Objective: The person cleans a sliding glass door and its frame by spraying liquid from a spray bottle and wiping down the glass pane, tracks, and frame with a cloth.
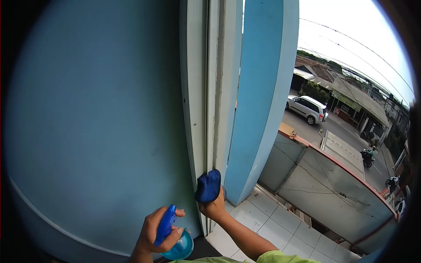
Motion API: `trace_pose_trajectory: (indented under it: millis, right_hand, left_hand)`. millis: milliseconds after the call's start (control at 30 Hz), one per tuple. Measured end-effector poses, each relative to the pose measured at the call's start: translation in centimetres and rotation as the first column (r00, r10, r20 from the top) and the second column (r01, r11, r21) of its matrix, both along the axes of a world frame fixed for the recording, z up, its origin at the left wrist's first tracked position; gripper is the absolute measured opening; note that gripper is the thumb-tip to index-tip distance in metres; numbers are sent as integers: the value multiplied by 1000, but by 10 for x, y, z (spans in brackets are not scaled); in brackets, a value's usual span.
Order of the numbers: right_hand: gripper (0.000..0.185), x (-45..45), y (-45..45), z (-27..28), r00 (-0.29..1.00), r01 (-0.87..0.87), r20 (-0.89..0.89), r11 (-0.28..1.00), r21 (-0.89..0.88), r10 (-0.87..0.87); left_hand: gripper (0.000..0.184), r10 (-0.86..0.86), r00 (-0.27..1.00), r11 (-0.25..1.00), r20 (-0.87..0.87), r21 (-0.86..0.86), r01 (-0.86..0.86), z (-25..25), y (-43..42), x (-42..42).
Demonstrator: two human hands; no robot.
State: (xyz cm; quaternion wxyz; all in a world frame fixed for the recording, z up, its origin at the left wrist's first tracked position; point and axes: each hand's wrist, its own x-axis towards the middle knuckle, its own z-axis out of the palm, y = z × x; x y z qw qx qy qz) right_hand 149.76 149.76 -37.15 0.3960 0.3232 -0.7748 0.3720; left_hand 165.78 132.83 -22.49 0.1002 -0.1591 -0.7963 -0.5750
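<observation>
My left hand (152, 228) is wrapped round the blue trigger head of a spray bottle (180, 246), whose clear bluish body hangs below it near the bottom edge. My right hand (213, 206) holds a dark blue cloth (208, 186) against the lower part of a white door or window frame (199, 131). The cloth covers most of the fingers. The frame runs upright through the middle of the view, with narrow grooves along it.
A blue wall (96, 122) fills the left side. Right of the frame stands a blue pillar (261, 87) above white floor tiles (267, 223). Beyond a metal panel barrier (324, 179) lies a street with a silver car (307, 108) and a motorcycle rider (369, 156).
</observation>
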Motion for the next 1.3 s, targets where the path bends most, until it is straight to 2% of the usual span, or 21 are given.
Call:
trace_pose_trajectory:
  millis: [67, 133, 167, 200, 233, 300, 367, 433, 567, 600, 667, 700, 767, 867, 967, 1067, 1167, 1200, 1233, 1267, 1300]
  right_hand:
    - [47, -139, -94, -14, 997, 17, 76, 999, -43, -14]
    - [56, -94, -59, -6, 999, -15, 48, 987, -159, 22]
    - [56, -186, -105, 18, 1000, 17, -3, 979, -202, -18]
    - [54, -199, -87, 31, 1000, -3, -10, 943, -333, -1]
    - [50, -194, -67, 80, 985, -55, -170, 899, -434, -22]
    - [40, -298, -127, 194, 907, -46, -387, 875, -483, -166]
    - [41, -292, -129, 285, 991, 135, 12, 963, -232, -136]
    - [61, -391, -190, 310, 963, -111, -264, 964, -243, 44]
    - [66, -403, -189, 222, 973, 10, -225, 988, -154, -45]
    - [64, -406, -191, 183, 974, -164, -192, 961, -222, 121]
    - [56, -396, -196, 92, 955, -279, 9, 903, -328, 298]
    - [59, -389, -193, 49, 909, -242, 252, 912, -332, 333]
    - [68, -371, -193, -1, 967, -109, 190, 952, -285, 168]
    - [66, -351, -175, -16, 972, -83, 190, 957, -278, 139]
    - [70, -365, -190, 56, 971, -202, 41, 900, -387, 235]
    - [59, -378, -193, 116, 976, -206, 6, 927, -314, 219]
    - [57, -378, -193, 64, 988, -136, 24, 947, -290, 149]
    - [58, -374, -197, 26, 955, -201, 127, 896, -396, 270]
    - [56, -367, -200, -3, 973, -143, 104, 891, -430, 206]
    - [52, -362, -208, -43, 917, -113, 258, 818, -565, 305]
    - [44, -357, -207, -61, 948, -67, 244, 876, -477, 205]
  left_hand:
    - [36, -19, 999, 999, 44, 44, 17, 5, -105, -155]
    - [35, -25, 998, 998, 63, 57, 21, -6, -67, -113]
    - [35, -15, 997, 995, 79, 102, 7, -5, -118, -203]
    - [35, -14, 994, 994, 105, 107, 2, -12, -103, -206]
    - [35, -14, 993, 995, 115, 97, 3, -17, -86, -192]
    - [36, 10, 993, 993, 117, 115, -24, -5, -155, -270]
    - [36, 49, 988, 992, 146, 109, -66, -4, -166, -268]
    - [37, 90, 980, 988, 176, 106, -110, -4, -204, -319]
    - [36, 188, 963, 965, 193, 147, -218, -14, -216, -317]
    - [35, 184, 964, 968, 192, 137, -211, -17, -218, -315]
    - [35, 199, 952, 967, 233, 109, -228, -14, -219, -316]
    - [35, 199, 944, 971, 262, 75, -225, -12, -219, -318]
    - [35, 184, 949, 973, 255, 93, -213, -16, -217, -317]
    - [35, 135, 963, 981, 232, 105, -163, -25, -191, -309]
    - [35, 117, 964, 984, 240, 101, -145, -21, -182, -308]
    - [34, 130, 955, 978, 268, 123, -168, -25, -180, -309]
    - [34, 175, 934, 967, 312, 124, -223, -26, -185, -301]
    - [34, 202, 931, 964, 304, 105, -244, -30, -190, -298]
    - [34, 228, 927, 961, 299, 86, -264, -33, -194, -296]
    - [34, 236, 922, 959, 307, 80, -272, -34, -197, -296]
    - [34, 247, 919, 955, 308, 84, -285, -35, -198, -295]
